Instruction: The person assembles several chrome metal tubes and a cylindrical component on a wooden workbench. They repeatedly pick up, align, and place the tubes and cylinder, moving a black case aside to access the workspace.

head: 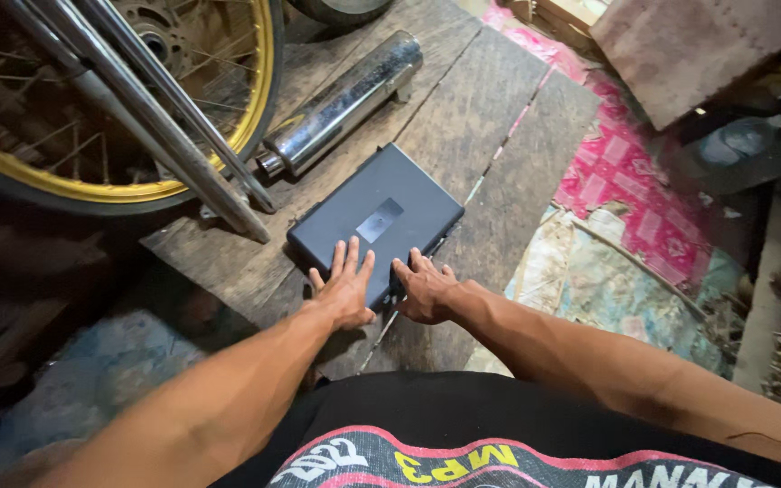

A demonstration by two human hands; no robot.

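Here, going left to right: my left hand point(345, 291) lies flat on the near end of the black case point(377, 221), fingers spread, gripping nothing. My right hand point(425, 289) curls its fingertips on the near right edge, not clamped. The case sits on the wooden boards point(463, 126), straight ahead of both hands, its long axis running away up-right. Both hands are equally near.
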